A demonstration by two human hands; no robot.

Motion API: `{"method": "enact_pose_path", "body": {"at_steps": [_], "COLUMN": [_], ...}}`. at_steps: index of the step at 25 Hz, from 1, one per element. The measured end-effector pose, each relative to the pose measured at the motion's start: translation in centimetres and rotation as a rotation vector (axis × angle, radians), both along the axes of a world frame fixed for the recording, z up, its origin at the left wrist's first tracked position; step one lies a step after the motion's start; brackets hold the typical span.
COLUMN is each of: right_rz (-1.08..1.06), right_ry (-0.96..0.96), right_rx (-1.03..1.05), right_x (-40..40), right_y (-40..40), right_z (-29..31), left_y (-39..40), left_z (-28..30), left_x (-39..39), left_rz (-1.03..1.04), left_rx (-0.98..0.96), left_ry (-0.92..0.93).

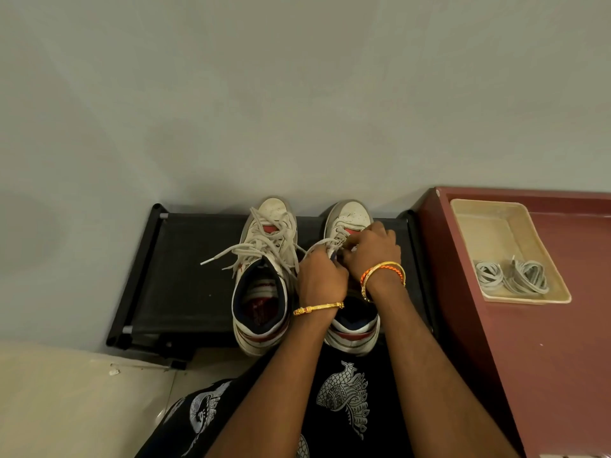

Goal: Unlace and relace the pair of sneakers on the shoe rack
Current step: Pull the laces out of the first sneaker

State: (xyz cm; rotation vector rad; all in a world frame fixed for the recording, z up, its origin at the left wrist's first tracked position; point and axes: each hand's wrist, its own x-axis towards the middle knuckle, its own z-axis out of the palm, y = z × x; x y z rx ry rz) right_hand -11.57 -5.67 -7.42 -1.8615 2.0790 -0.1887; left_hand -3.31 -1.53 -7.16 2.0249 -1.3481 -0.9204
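Sneakers sit mid-frame on black shoe rack (185, 276), no readable brand. Your left hand (322, 279) & right hand (373, 251) both pinch lace (319, 244) over right sneaker (350, 216), hiding its eyelets. Left sneaker (264, 276) laces loose. Tray (463, 209) w/ spare laces (512, 276) at frame right on maroon cabinet (545, 358).

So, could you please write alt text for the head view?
Both hands, left hand and right hand, work the lace of the right sneaker on a black shoe rack. The left sneaker sits beside it, loosely laced; spare laces lie in a tray.
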Motion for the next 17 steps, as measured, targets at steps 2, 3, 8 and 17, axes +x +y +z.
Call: {"method": "enact_pose_path", "body": {"at_steps": [2,3,8,17], "right_rz": [-0.116,-0.204,-0.893,-0.158], "right_ry": [-0.183,-0.295,-0.938,-0.256], "right_rx": [-0.073,-0.126,-0.09,-0.284], "right_x": [-0.5,-0.8,-4.0,-1.7], "right_y": [0.2,0.3,-0.4,0.3], "right_z": [-0.2,0.0,0.9,1.7], "left_y": [0.1,0.2,0.4,0.1], "left_z": [-0.2,-0.1,0.2,0.7], "left_x": [0.0,0.0,-0.1,0.2], "left_rz": [0.027,0.04,0.084,0.029], "left_rx": [-0.012,-0.016,-0.007,0.05], "left_ry": [-0.012,-0.002,0.041,0.208]}}
